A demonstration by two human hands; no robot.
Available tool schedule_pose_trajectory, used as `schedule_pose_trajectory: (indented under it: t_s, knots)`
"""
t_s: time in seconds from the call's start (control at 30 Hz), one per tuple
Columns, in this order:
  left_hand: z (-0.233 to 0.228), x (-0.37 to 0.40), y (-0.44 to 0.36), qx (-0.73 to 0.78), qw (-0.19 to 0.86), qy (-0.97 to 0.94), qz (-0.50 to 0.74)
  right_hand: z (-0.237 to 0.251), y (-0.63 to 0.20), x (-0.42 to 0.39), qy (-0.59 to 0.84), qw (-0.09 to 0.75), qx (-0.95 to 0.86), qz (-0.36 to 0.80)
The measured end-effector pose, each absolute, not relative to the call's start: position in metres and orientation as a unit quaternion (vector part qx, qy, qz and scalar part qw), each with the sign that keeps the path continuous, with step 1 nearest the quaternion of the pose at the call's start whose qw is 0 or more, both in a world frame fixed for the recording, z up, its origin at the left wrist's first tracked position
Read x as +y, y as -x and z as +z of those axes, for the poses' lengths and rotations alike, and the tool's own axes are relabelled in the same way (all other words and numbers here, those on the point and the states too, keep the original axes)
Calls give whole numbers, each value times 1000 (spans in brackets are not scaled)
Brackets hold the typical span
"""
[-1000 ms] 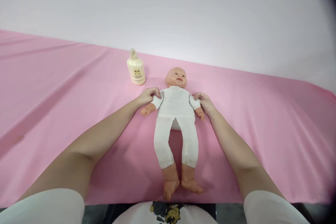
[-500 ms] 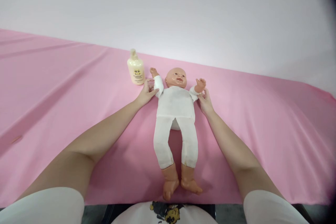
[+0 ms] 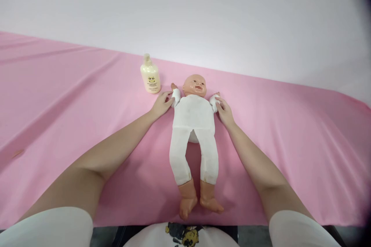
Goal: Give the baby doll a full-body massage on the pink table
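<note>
Head view: doll (image 3: 193,112) face-up on pink-covered desk (image 3: 130,189), both arms raised beside head. Left hand (image 3: 162,104) and right hand (image 3: 225,111): fingers partly curled, nearly closed, each holding one white-sleeved doll arm. Cream pump bottle (image 3: 150,79) upright just beyond left hand, near doll's head.

Bright, diffuse light, I see glare across the white surface (image 3: 185,27). Soft shadows beside my arms (image 3: 124,141) on pink cloth (image 3: 101,104), glints on bottle (image 3: 151,79), doll's head (image 3: 194,83). Right edge black, blurry.
</note>
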State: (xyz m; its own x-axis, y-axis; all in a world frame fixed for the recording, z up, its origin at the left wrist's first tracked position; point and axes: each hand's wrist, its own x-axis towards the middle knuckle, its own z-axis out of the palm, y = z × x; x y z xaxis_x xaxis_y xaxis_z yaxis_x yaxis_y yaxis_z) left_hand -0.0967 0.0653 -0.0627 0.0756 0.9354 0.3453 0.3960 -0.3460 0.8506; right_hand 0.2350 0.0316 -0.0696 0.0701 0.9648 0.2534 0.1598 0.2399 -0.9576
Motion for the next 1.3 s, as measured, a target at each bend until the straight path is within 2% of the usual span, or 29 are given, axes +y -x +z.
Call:
schedule_pose_trajectory:
  t_s: [0.2, 0.47, 0.73, 0.9, 1.03, 1.2, 1.3]
  knots:
    - [-67, 67, 101, 485, 320, -687, 436, -68, -234, 29, 502, 550, -568, 350]
    - [-67, 72, 102, 389, 513, -569, 511, -65, -232, 30, 423, 606, -472, 481]
    - [-50, 65, 98, 301, 622, -491, 531, -57, -240, 32, 393, 623, -444, 511]
    - [-54, 66, 101, 278, 642, -495, 515, -59, -245, 30, 382, 573, -483, 540]
    - [-58, 67, 104, 281, 631, -570, 445, -59, -248, 28, 393, 531, -515, 546]
    - [-56, 65, 105, 317, 596, -624, 394, -62, -254, 32, 430, 462, -583, 511]
    - [-55, 64, 104, 329, 586, -633, 384, -63, -255, 32, 433, 455, -600, 496]
